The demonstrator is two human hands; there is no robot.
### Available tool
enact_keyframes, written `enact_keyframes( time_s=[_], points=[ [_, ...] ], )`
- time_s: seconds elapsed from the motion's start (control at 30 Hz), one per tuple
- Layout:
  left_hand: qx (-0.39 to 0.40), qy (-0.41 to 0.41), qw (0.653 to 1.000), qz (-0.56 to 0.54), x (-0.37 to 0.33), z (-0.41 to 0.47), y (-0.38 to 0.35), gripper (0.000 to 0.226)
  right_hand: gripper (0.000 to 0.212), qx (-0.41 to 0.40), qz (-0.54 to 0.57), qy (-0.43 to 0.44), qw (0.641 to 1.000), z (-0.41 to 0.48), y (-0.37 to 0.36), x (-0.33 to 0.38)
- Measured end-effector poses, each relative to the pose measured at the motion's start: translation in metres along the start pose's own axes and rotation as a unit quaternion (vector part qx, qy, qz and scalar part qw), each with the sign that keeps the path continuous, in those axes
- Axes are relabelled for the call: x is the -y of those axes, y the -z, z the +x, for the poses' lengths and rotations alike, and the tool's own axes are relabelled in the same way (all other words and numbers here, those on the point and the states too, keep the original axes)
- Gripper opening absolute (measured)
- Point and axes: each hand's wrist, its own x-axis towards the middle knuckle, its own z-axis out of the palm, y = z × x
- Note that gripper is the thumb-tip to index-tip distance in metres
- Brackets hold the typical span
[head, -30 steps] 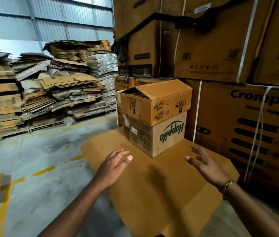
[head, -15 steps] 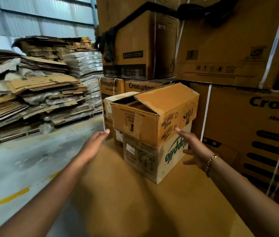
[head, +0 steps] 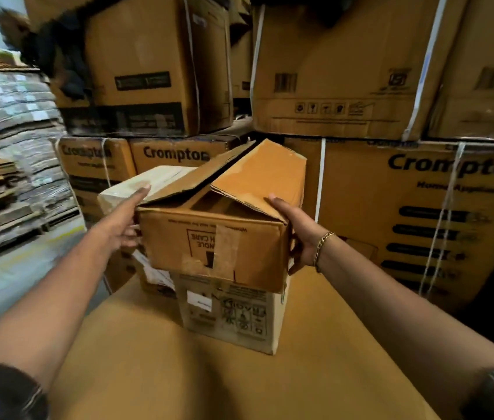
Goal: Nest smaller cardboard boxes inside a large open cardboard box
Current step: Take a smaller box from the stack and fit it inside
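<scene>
The top small box [head: 218, 250] rests tilted on the lower box [head: 233, 316] (its flaps [head: 257, 177] half open). We clamp it with 2 hands: the left hand [head: 124, 219] wraps fingers round its left end, and the right hand [head: 297, 225] has its thumb over a flap and fingers curled round the side. We judge the flaps could fold and let it slip.

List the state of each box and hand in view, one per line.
Top box: flaps half open, held at both ends.
Lower box: upright on the flat cardboard sheet, beneath the top box.
Left hand: grips the top box's left end.
Right hand: grips its right end, thumb on a flap.
Crompton boxes: closed, strapped, stacked.
</scene>
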Motion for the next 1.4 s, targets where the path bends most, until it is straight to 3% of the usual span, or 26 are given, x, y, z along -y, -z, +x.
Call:
enact_keyframes(
  time_s=[0.07,0.1,0.27,0.4,0.53,0.7,0.87,0.97,1.07,1.17,1.23,1.33,1.4],
  points=[
    [0.048,0.015,0.999,-0.012,0.001,0.018,0.0,0.128,0.11,-0.011,-0.002,-0.015,1.0,0.006,-0.003,0.001],
    [0.06,0.02,0.998,-0.021,0.001,0.027,0.0,0.125,0.11,-0.017,-0.001,-0.019,1.0,0.009,-0.004,0.001],
    [0.127,0.019,0.992,-0.014,-0.007,0.041,0.002,0.083,0.118,-0.038,-0.01,-0.026,0.999,0.018,-0.008,0.002],
    [0.144,-0.001,0.989,-0.014,-0.011,0.033,0.0,0.084,0.096,-0.05,0.0,-0.015,0.999,0.008,-0.007,0.002],
    [0.18,-0.029,0.983,-0.035,-0.002,0.01,-0.007,0.068,0.067,-0.051,-0.003,0.013,0.999,-0.014,0.014,-0.006],
    [0.239,-0.04,0.969,-0.044,0.015,-0.034,-0.025,0.102,0.052,-0.053,0.002,0.053,0.997,-0.049,0.056,-0.022],
    [0.287,-0.069,0.955,-0.031,0.036,-0.091,-0.073,0.111,0.056,-0.084,0.053,0.097,0.99,-0.097,0.115,-0.052],
    [0.302,-0.07,0.95,-0.028,0.05,-0.129,-0.111,0.109,0.044,-0.121,0.081,0.113,0.983,-0.13,0.148,-0.08],
    [0.285,-0.088,0.953,-0.053,0.068,-0.173,-0.157,0.085,0.043,-0.174,0.097,0.135,0.971,-0.17,0.182,-0.112],
    [0.275,-0.111,0.953,-0.061,0.085,-0.224,-0.204,0.057,0.07,-0.21,0.091,0.151,0.962,-0.215,0.219,-0.143],
    [0.27,-0.117,0.954,-0.053,0.095,-0.259,-0.233,0.064,0.082,-0.218,0.088,0.152,0.96,-0.251,0.246,-0.162],
    [0.3,-0.11,0.947,-0.03,0.105,-0.311,-0.277,0.086,0.066,-0.247,0.085,0.163,0.951,-0.315,0.288,-0.191],
    [0.332,-0.102,0.937,-0.028,0.11,-0.348,-0.306,0.086,0.065,-0.275,0.083,0.174,0.942,-0.358,0.315,-0.212]
  ],
)
